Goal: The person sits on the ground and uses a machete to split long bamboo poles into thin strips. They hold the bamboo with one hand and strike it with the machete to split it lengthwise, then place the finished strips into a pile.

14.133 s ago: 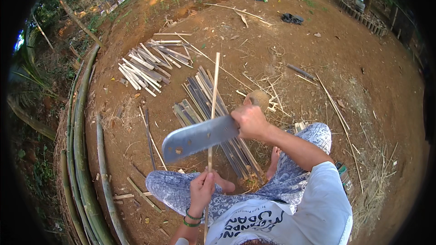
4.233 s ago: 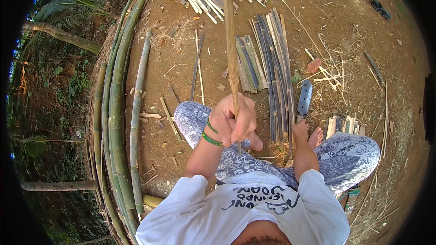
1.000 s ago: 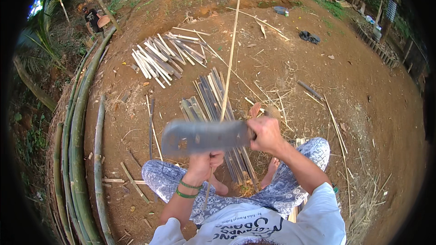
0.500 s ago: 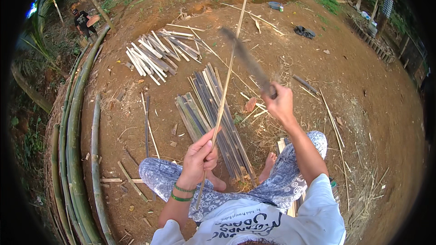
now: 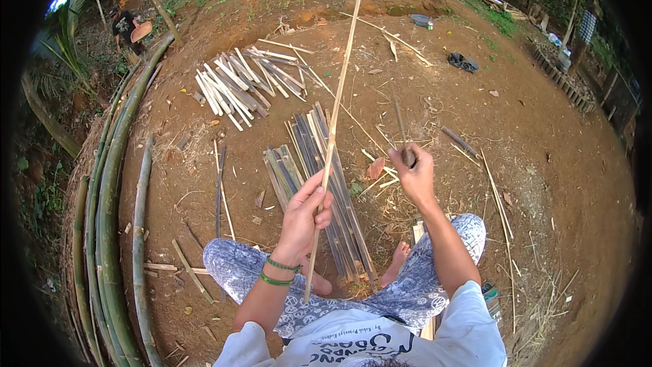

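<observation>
My left hand [image 5: 307, 214] is wrapped round a long, thin bamboo strip [image 5: 339, 95], which slants upward and away from me. Its lower end comes down near my lap. To the right, my right hand [image 5: 414, 171] grips the dark handle of a machete [image 5: 399, 119]. The blade points away from me and appears edge-on, thin and a little blurred, apart from the strip. Between my bare feet lies a bundle of dark and pale split bamboo slats [image 5: 336, 190], partly hidden behind my left hand and the strip.
Pale cut bamboo pieces [image 5: 238, 81] lie piled beyond the bundle. Long green bamboo poles [image 5: 112, 231] run along the left. Farther off are a black plastic bag [image 5: 462, 62] and a blue basin [image 5: 420, 20]. Another person [image 5: 126, 30] stands at the far left with a round tray.
The machete has swung away from the strip, its blade turning from broadside to edge-on. My right hand has dropped slightly. The strip has tilted a little to the right with its top end now in view.
</observation>
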Demonstrator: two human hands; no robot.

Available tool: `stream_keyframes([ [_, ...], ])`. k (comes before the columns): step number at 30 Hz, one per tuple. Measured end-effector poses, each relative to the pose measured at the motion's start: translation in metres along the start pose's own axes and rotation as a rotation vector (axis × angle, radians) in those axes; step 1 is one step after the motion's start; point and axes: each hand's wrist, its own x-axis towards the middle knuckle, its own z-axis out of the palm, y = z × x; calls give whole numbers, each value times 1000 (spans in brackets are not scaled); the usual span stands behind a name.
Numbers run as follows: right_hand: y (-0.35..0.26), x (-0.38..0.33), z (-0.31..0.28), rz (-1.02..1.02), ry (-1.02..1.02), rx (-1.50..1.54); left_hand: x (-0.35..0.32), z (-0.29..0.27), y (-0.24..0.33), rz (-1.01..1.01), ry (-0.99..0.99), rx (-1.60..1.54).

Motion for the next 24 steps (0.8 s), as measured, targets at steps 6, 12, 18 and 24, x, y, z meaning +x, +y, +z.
stream_keyframes([
  [6,6,-22,15,-141,-96,-177,13,14,1,-63,-84,-49],
  [12,3,-38,28,-332,-225,-278,28,13,-22,-120,-21,-153],
  [18,2,-30,26,-309,-167,-365,15,18,-19,-150,-114,-137],
  [24,0,-38,25,-449,-255,-386,15,19,-22,-99,-72,-75],
])
